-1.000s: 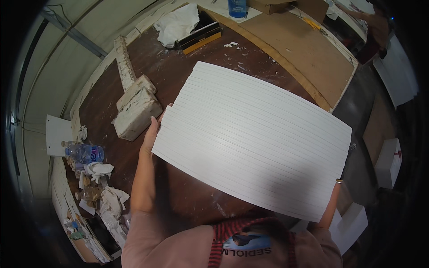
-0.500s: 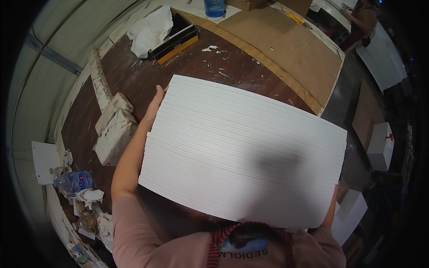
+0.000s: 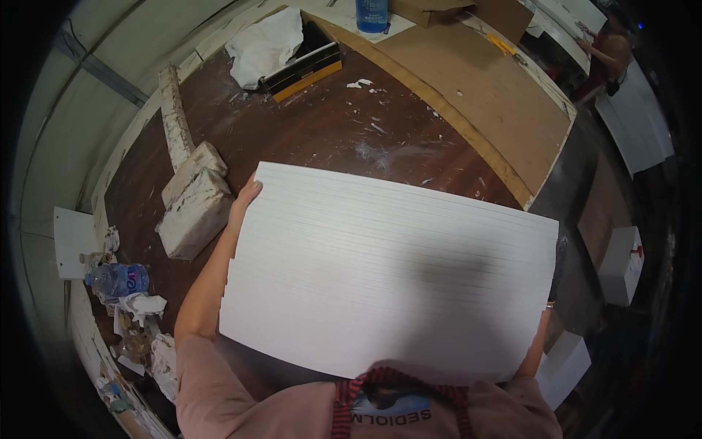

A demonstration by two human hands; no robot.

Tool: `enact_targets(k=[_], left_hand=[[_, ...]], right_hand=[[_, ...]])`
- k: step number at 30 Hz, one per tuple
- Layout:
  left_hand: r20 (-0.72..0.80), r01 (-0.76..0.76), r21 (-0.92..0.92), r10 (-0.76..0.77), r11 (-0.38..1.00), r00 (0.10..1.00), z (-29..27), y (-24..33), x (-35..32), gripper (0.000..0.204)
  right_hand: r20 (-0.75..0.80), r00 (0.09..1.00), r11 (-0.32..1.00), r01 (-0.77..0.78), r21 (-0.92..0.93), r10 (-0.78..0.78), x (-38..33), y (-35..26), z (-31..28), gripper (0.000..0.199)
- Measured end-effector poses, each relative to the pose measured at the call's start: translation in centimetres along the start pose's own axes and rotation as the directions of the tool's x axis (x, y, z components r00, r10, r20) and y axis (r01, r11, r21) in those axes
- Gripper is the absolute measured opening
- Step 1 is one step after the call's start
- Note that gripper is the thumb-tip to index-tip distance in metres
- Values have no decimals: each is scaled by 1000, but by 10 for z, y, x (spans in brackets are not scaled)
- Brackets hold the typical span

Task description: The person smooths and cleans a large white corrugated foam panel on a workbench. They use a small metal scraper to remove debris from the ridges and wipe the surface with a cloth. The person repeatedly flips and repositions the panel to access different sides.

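Left fingers grip a white, lined, rectangular board-like stack; right fingers hidden, can't tell. Probably steadying; next needs even support.

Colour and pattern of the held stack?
The stack is white with thin grey parallel lines; best seen in the head view.

Stack white, ruled with thin grey parallel lines; tabletop dark brown, flecked white; box black and yellow-orange; shirt dusty pink; straps striped red and black.
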State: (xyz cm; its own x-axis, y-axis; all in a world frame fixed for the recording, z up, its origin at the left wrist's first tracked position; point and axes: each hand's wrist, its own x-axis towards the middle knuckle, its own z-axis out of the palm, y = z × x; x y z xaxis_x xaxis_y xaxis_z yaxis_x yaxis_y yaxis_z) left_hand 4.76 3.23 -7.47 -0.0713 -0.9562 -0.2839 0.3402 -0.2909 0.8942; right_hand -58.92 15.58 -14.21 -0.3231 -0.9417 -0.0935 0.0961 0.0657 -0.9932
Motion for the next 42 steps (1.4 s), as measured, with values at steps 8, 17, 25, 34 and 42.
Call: enact_targets(k=[8, 17, 25, 34, 42], left_hand=[[-265, -92, -108, 61, 990, 962, -107, -29, -132, 48], [-576, -289, -72, 197, 955, 794, -207, -58, -290, 43], [-688, -314, -113, 154, 943, 709, -252, -42, -332, 58], [-658, -275, -189, 87, 943, 748, -256, -25, -317, 66], [-724, -179, -83, 64, 980, 687, -290, -28, -321, 68]], right_hand=[[346, 935, 997, 81, -9, -73, 60, 4, 67, 46], [739, 642, 945, 327, -24, -204, 120, 16, 275, 46], [871, 491, 967, 226, -117, -9, 140, 10, 441, 52], [885, 465, 961, 233, -151, 26, 132, -6, 469, 57], [831, 521, 981, -113, -159, 195, 115, -30, 486, 59]])
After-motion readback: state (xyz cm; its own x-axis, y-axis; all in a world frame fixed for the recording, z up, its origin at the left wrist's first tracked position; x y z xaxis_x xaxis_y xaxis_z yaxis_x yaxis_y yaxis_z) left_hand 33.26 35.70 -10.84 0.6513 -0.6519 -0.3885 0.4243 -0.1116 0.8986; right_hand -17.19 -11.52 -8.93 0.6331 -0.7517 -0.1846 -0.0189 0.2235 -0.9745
